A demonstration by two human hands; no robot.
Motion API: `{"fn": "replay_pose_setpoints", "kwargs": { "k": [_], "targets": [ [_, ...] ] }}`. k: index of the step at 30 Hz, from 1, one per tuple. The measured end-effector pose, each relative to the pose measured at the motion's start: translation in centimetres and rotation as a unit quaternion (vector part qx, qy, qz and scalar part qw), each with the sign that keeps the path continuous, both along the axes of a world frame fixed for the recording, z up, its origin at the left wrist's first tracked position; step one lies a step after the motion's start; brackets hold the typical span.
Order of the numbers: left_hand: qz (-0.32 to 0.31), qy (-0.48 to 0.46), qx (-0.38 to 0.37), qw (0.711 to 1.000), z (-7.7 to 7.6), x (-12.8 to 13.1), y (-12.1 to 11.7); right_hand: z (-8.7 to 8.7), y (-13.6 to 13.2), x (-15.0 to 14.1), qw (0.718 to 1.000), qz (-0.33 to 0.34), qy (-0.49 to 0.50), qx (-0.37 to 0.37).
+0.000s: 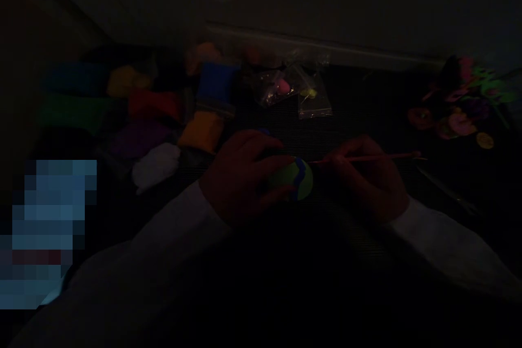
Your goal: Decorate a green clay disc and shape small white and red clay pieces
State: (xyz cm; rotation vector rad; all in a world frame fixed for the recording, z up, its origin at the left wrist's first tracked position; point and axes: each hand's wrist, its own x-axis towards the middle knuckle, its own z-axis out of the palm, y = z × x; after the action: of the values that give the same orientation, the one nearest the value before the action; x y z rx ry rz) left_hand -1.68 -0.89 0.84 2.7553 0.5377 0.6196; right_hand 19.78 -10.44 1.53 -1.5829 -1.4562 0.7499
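Observation:
The scene is very dark. My left hand (244, 176) is wrapped around a light green clay ball (294, 180) with a blue zigzag band across it. My right hand (362, 179) pinches a thin pink stick tool (375, 157), whose tip points left and meets the ball near its blue band. Both hands sit over a dark work mat (359, 109) at the middle of the view. White sleeves cover both forearms.
Packs of coloured clay lie at the left: blue (218, 82), red (155, 103), orange (203, 130), purple (138, 138), white (157, 166), green (71, 111), yellow (122, 80). Small clear bags (312, 95) lie behind the hands. Finished clay flowers (463, 103) sit at the far right.

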Motion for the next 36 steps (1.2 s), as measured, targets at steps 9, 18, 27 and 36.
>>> {"fn": "replay_pose_setpoints", "kwargs": {
  "k": [9,18,27,36],
  "targets": [
    [0.028,0.010,-0.042,0.999,-0.96,1.00,-0.63,0.29,-0.22,-0.09,0.995,0.039,-0.088,0.016],
    [0.016,0.021,-0.046,0.999,-0.88,0.78,-0.40,0.10,-0.43,-0.21,0.990,0.052,-0.129,0.033],
    [0.023,0.013,-0.039,0.999,-1.16,0.83,-0.42,0.21,-0.45,-0.32,0.988,0.064,-0.133,0.035],
    [0.026,0.010,-0.038,0.999,-1.09,0.92,-0.60,0.17,-0.64,-0.37,0.990,0.056,-0.128,0.037]
  ]
}}
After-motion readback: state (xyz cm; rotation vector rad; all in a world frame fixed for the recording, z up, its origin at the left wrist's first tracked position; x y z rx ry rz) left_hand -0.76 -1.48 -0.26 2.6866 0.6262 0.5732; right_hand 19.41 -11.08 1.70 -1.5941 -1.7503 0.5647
